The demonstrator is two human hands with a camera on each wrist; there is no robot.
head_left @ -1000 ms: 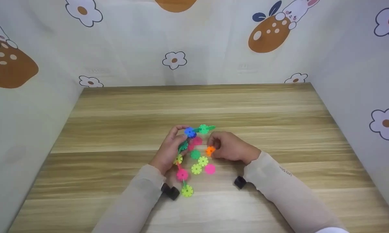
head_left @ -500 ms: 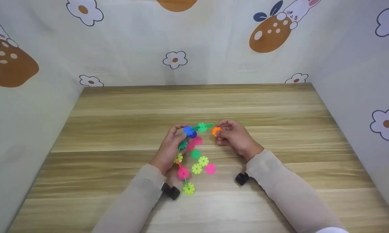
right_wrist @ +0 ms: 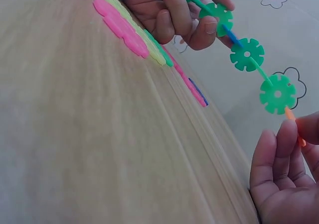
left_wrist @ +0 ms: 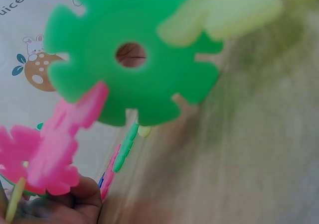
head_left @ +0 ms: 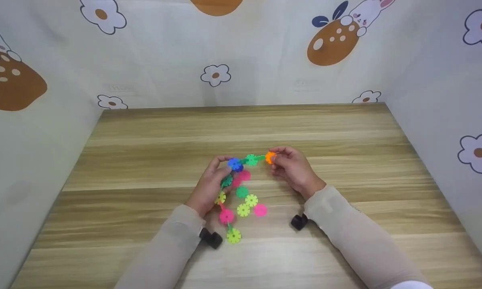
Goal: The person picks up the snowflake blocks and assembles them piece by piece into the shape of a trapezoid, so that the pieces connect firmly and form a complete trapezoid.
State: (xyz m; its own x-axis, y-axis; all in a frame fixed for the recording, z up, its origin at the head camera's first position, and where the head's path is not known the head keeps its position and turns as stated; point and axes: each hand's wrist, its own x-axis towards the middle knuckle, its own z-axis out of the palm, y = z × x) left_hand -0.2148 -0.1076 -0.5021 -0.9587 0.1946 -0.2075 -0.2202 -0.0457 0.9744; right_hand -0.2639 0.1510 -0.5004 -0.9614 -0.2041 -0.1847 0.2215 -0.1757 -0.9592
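The right hand (head_left: 296,170) is pinching an orange disc (head_left: 270,157) between thumb and fingers, and the disc is now meeting the edge of the green end disc (right_wrist: 277,93); half a second ago it was sitting apart from it. The joining is thus apparently under way, though how deep the slots are engaging is too small to tell. Left of that grip, the left hand (head_left: 209,182) is holding the chain (head_left: 235,163) around its blue disc, its tail hanging nearer the person. Between the hands, loose discs (head_left: 242,192) are lying below the grip. The left palm is hiding some links; the left wrist view is cutting off a blurred yellow disc.
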